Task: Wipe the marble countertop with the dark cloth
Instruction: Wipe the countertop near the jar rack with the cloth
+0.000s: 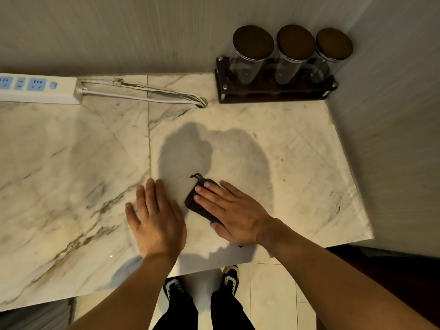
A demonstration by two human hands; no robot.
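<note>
The right hand (232, 211) lies flat on the dark cloth (199, 203), fingers spread wide and pressing it down on the desk (297, 163). It is not gripping the cloth, just resting on top. The cloth is folded small. Part of it sticks out past the fingertips, and a little loop of thread (197, 176) curls from its far corner. The rest is hidden under the palm.

The left hand (156, 220) lies flat on the bare marble just beside the cloth, not touching it. Its fingers are open and close together, and it holds nothing.

Both hands are near the front edge of the desk, a bit right of the middle. Their shadow falls on the marble just past them. The marble is pale with grey and brown lines, and a thin seam (148, 129) runs from back to front, just left of the left hand.

At the back right corner stands a dark wooden rack (273, 94) with three clear jars (294, 55) in a row, each with a round brown lid. Along the back edge on the left lies a white power strip (38, 88) with blue sockets. Its white cord (142, 94) loops across the marble toward the rack.

Below the front edge are the person's two dark shoes (228, 278) on a pale tiled floor (269, 301).
</note>
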